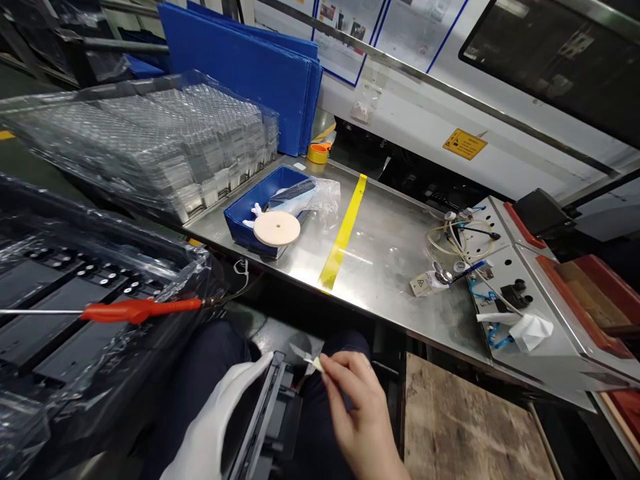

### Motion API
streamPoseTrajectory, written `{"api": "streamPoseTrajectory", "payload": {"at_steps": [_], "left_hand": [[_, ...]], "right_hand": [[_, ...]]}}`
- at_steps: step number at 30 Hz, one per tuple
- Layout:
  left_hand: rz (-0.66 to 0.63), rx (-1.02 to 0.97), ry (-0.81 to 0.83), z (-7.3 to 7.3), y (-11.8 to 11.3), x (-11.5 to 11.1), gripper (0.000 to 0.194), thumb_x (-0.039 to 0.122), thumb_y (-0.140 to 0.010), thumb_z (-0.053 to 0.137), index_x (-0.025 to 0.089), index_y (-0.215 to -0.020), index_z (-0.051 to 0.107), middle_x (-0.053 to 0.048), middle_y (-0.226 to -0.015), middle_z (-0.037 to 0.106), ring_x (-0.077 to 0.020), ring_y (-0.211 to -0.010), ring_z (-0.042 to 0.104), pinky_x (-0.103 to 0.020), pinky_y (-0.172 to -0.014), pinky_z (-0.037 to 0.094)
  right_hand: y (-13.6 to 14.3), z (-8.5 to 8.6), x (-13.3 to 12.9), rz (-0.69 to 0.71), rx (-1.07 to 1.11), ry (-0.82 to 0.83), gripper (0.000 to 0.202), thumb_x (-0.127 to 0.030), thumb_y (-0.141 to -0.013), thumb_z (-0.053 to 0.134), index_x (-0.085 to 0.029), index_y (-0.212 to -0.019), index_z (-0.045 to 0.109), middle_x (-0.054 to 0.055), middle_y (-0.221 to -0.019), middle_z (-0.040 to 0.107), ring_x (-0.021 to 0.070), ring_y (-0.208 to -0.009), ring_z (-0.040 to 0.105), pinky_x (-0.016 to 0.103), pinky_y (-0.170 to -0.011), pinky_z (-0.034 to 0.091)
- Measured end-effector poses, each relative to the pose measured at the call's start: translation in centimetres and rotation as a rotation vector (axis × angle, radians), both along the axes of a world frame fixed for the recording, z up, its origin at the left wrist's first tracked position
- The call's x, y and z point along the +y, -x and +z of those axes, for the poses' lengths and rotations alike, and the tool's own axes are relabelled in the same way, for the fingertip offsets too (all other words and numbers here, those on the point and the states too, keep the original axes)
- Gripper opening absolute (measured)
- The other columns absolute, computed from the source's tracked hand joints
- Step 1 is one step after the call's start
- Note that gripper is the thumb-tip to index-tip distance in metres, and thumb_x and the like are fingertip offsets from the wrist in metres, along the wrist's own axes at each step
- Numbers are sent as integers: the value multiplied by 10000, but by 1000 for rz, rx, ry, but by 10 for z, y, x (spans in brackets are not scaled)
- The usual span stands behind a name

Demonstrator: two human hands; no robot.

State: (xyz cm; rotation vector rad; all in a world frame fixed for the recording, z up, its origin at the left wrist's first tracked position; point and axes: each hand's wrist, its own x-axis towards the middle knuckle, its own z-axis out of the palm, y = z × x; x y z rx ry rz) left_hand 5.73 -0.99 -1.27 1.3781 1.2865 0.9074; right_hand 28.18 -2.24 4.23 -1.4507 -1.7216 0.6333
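Hands, low in view over the lap: left hand (220, 427), white-gloved, wrapped round the edge of a dark flat part (263, 420) standing on edge; right hand (355, 407), bare, thumb and forefinger pinched on a small pale blade-like tool (306, 357) whose tip sits just beside the part's upper end. Far left, black trays (55, 300) under clear film, a red-handled rod (135, 310) lying across them. Steel worktop (390, 260): stacked clear trays (165, 143), bagged; blue bin (250, 213) bearing a pale round disc (277, 228); yellow tape stripe (345, 230); loose cables and fittings (460, 250) at right.
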Motion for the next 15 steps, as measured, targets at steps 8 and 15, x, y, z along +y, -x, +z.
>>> {"api": "streamPoseTrajectory", "payload": {"at_steps": [8, 15], "left_hand": [[142, -190, 161, 1, 2, 1, 333, 394, -867, 732, 187, -1126, 708, -98, -1200, 684, -282, -1160, 622, -525, -1108, 450], [-2, -410, 372, 47, 6, 2, 259, 365, -906, 711, 178, -1084, 700, -104, -1246, 668, -257, -1178, 620, -479, -1047, 513]], "right_hand": [[-4, 4, 0, 9, 64, -10, 276, -148, -1022, 504, -217, -1201, 703, 73, -994, 657, 174, -903, 635, 304, -799, 526], [2, -1, 5, 0, 450, 546, 588, -684, -938, 573, -151, -713, 677, -17, -607, 507, 97, -567, 424, 228, -523, 332]]}}
